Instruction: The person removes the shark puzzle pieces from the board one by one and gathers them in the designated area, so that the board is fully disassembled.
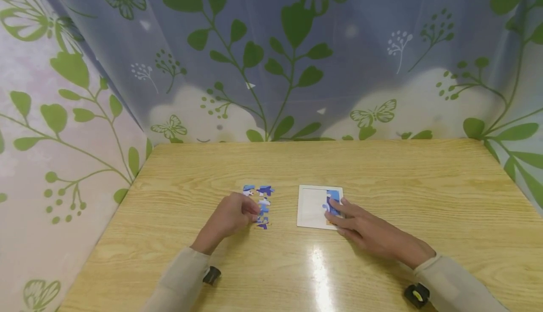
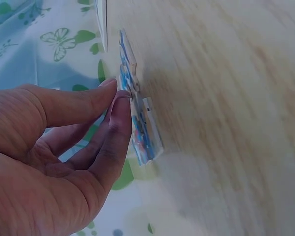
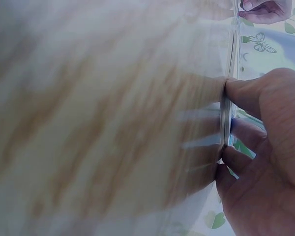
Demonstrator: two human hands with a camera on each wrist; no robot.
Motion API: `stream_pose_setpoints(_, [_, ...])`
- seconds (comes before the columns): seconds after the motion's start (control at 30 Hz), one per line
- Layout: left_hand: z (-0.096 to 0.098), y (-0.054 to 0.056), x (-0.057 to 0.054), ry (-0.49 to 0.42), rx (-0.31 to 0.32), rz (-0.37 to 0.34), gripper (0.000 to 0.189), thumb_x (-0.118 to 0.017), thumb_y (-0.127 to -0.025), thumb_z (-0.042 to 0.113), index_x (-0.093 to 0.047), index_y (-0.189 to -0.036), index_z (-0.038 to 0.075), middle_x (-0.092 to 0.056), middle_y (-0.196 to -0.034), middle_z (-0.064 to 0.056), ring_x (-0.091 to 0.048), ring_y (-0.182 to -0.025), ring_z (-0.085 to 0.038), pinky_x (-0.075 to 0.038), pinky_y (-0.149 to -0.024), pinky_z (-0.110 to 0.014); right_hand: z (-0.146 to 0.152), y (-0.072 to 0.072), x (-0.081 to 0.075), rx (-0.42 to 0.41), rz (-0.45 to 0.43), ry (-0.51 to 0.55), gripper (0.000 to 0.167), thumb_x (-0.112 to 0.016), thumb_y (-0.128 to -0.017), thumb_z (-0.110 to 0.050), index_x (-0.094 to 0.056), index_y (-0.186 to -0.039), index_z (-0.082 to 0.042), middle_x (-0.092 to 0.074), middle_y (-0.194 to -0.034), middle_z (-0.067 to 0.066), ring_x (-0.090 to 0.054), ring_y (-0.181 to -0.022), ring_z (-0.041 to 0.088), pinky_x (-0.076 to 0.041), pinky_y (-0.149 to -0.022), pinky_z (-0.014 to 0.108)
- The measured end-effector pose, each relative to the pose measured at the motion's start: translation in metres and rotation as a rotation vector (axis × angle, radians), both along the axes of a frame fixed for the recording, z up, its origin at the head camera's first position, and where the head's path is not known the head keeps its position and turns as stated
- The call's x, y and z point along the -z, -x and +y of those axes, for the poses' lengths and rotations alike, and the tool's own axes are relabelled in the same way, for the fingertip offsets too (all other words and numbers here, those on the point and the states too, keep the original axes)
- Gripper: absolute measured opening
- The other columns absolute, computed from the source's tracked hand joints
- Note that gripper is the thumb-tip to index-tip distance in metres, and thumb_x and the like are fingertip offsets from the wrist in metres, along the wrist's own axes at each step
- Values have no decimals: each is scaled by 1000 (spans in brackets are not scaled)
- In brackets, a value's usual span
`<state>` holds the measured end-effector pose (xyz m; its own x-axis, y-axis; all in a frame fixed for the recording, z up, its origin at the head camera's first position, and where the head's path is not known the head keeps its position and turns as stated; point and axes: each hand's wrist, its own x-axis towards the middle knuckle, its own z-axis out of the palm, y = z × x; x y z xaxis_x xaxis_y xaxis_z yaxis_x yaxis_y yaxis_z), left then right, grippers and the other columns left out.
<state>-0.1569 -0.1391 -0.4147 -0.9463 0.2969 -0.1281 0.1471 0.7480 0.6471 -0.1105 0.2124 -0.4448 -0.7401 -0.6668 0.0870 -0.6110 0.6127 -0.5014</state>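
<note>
In the head view, several loose jigsaw pieces (image 1: 265, 202) with blue, white and purple print lie on the wooden table, left of centre. My left hand (image 1: 233, 215) is at their left side, thumb and index fingertips close together right at the pieces; I cannot tell whether a piece is between them. The left wrist view shows the pieces (image 2: 143, 130) edge-on beyond those fingertips. Right of them lies a square white puzzle tray (image 1: 311, 208), with joined blue pieces (image 1: 335, 194) along its right side. My right hand (image 1: 369, 229) rests extended fingers on these pieces and the tray's right edge, partly covering them.
The wooden table (image 1: 203, 166) runs back to a patterned curtain (image 1: 263, 90) with leaves and butterflies. A similar curtain hangs at the left side. Dark wrist devices sit below both sleeves (image 1: 454, 279). Light reflects off the table in front of the tray.
</note>
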Motion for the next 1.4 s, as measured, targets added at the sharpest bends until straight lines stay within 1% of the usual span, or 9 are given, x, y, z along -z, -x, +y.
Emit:
stream_pose_setpoints(0.1, [4, 2, -2, 6, -1, 4, 8, -79, -85, 0, -77, -86, 8, -72, -83, 1, -66, -77, -11, -57, -74, -31, 0, 0, 0, 1, 6, 6, 46, -56, -105, -11, -46, -149, -1, -29, -160, 24, -25, -144, 52, -33, -110, 61])
stream_pose_setpoints(0.27, [19, 8, -6, -28, 58, 30, 6, -77, -86, 0, -76, -90, 4, -72, -85, -1, -67, -80, -14, -57, -75, -31, 0, 0, 0, 1, -5, 8, 47, -56, -105, -12, -45, -149, -1, -29, -160, 24, -24, -144, 52, -33, -110, 62])
stream_pose_setpoints(0.5, [57, 20, -9, -51, 136, 5, 7, -75, -88, 0, -76, -94, 1, -74, -90, -4, -69, -85, -17, -57, -78, -31, 0, 1, 1, -3, 4, 10, 46, -57, -104, -10, -47, -148, -1, -30, -159, 25, -25, -144, 52, -33, -110, 62])
stream_pose_setpoints(0.67, [88, 27, -4, -85, 168, 4, 7, -75, -89, 2, -77, -95, 1, -74, -91, -5, -68, -85, -17, -56, -78, -29, 0, 2, 2, -13, 8, 5, 46, -57, -104, -10, -47, -148, -1, -30, -159, 25, -26, -143, 53, -33, -110, 62])
stream_pose_setpoints(0.77, [106, 29, 1, -88, 168, -1, 10, -75, -89, 5, -77, -99, 2, -73, -92, -5, -66, -84, -15, -55, -76, -27, 1, 2, 2, -18, -2, 8, 46, -56, -104, -9, -47, -148, -2, -29, -160, 25, -26, -143, 53, -33, -109, 62])
stream_pose_setpoints(0.93, [132, 31, 7, -28, 167, 2, 15, -75, -90, 7, -77, -104, 3, -73, -95, -5, -66, -85, -15, -55, -77, -24, 1, 2, 1, -26, -12, 11, 45, -56, -105, -9, -46, -148, -1, -28, -160, 26, -25, -143, 54, -35, -109, 61])
stream_pose_setpoints(1.03, [143, 31, 6, -2, 168, 9, 15, -75, -91, 7, -77, -105, 4, -74, -97, -5, -67, -88, -15, -55, -78, -24, 0, 2, 0, -31, -18, 15, 45, -55, -105, -9, -46, -148, 0, -27, -160, 26, -24, -143, 55, -35, -108, 62])
stream_pose_setpoints(1.23, [153, 30, 6, -9, 162, 25, 9, -75, -90, 5, -78, -98, 4, -73, -88, -2, -64, -78, -11, -52, -69, -21, 1, 2, -1, -35, -17, 19, 45, -55, -105, -9, -45, -148, 1, -26, -160, 26, -24, -143, 55, -34, -109, 62])
stream_pose_setpoints(1.4, [156, 31, 7, -16, 131, 26, 8, -74, -89, 5, -79, -96, 6, -71, -84, 0, -61, -74, -9, -49, -66, -20, 1, 2, 0, -41, -14, 15, 46, -55, -105, -10, -44, -148, 1, -26, -160, 25, -23, -143, 55, -35, -108, 62])
